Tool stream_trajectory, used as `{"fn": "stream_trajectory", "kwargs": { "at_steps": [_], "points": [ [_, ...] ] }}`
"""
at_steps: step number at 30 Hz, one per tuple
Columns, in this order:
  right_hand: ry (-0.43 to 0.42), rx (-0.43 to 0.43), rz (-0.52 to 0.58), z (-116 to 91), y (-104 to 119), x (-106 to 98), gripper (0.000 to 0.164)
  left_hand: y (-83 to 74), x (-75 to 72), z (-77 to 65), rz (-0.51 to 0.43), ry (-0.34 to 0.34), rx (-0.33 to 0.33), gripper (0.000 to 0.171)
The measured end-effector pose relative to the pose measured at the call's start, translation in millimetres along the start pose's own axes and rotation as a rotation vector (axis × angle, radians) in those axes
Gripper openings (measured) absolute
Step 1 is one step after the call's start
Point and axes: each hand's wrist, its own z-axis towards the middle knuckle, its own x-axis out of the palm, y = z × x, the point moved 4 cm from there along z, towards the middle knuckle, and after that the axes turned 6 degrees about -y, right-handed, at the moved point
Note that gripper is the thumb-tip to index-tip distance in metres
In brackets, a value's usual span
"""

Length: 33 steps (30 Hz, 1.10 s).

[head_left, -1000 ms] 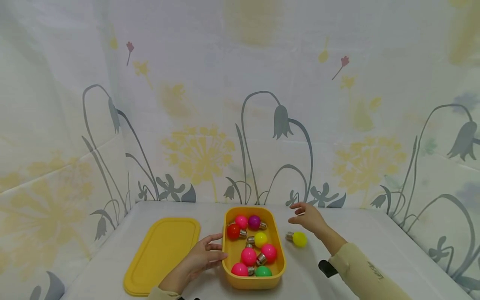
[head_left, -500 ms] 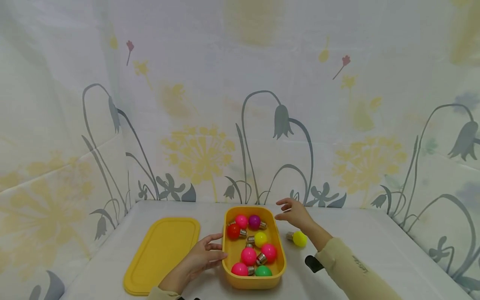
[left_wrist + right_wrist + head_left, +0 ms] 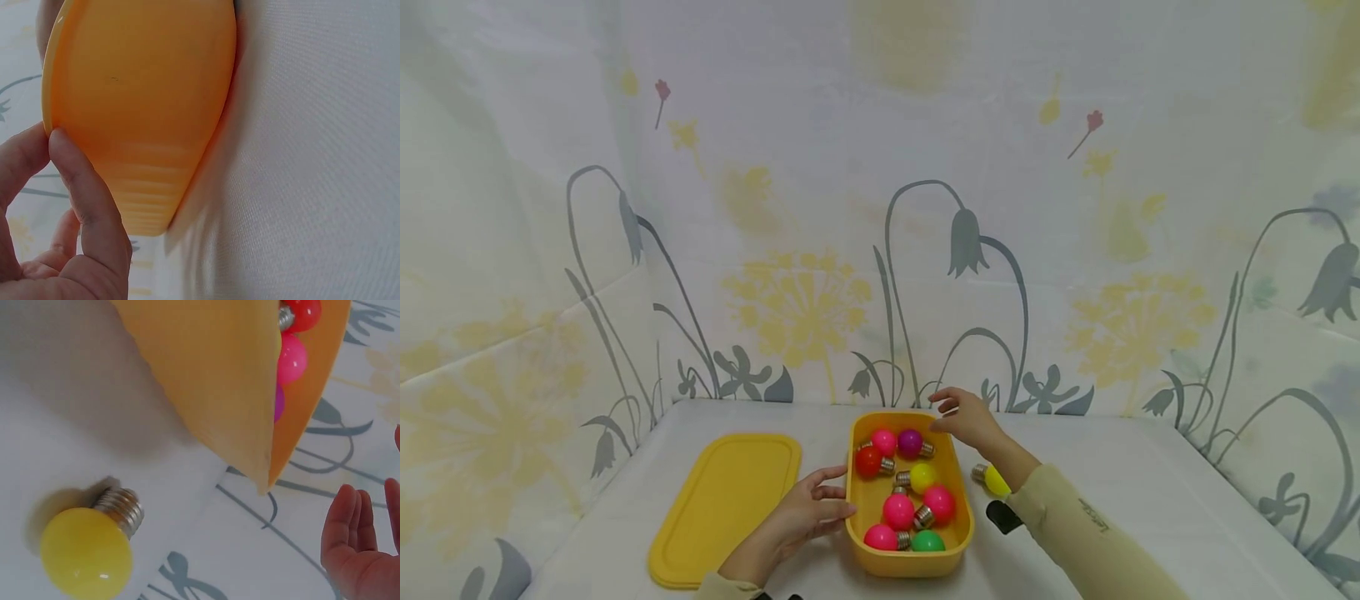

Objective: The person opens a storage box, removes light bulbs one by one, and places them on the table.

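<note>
A yellow plastic box (image 3: 912,567) stands in the middle of the table, holding several coloured light bulbs with metal screw bases: pink, red, purple, yellow (image 3: 923,477) and green (image 3: 927,542). My left hand (image 3: 808,512) pinches the box's left rim between thumb and finger, as the left wrist view shows. Over the box's far right corner hovers my right hand (image 3: 968,419), fingers loosely bent around nothing. A loose yellow bulb (image 3: 87,553) lies on the table right of the box; in the head view my forearm partly covers it.
Left of the box, a flat yellow lid (image 3: 730,500) lies on the white tabletop (image 3: 1112,475). A curtain with printed flowers (image 3: 805,208) surrounds the table at the back and sides.
My right hand has moved left from above the loose yellow bulb to the box's far right corner. The left hand, box and bulbs stay in place.
</note>
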Motion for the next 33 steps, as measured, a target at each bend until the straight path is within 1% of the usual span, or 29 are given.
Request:
{"fn": "stream_trajectory", "kwargs": {
  "at_steps": [8,14,17,22,26,30,33],
  "points": [
    [0.015,-0.03,-0.001,6,15,11,0.035,-0.8,0.6,-0.5,-0.006,0.016,0.012,0.064],
    [0.035,-0.05,0.036,7,26,23,0.035,-2.2,0.3,-2.5,-0.014,0.017,0.016,0.064],
    [0.039,-0.04,0.064,7,29,30,0.037,-2.5,0.5,-3.8,-0.019,0.022,0.014,0.064],
    [0.047,-0.025,0.069,5,33,43,0.037,-2.4,0.1,-4.5,-0.029,0.037,0.02,0.063],
    [0.065,-0.018,0.073,6,31,54,0.037,-1.8,-0.4,-4.5,-0.034,0.041,0.022,0.063],
    [0.101,-0.005,0.102,9,23,63,0.037,-1.6,-0.8,-4.4,-0.033,0.038,0.017,0.062],
    [0.125,0.014,0.099,10,18,67,0.036,-1.6,-0.6,-4.2,-0.035,0.04,0.013,0.062]
  ]
}}
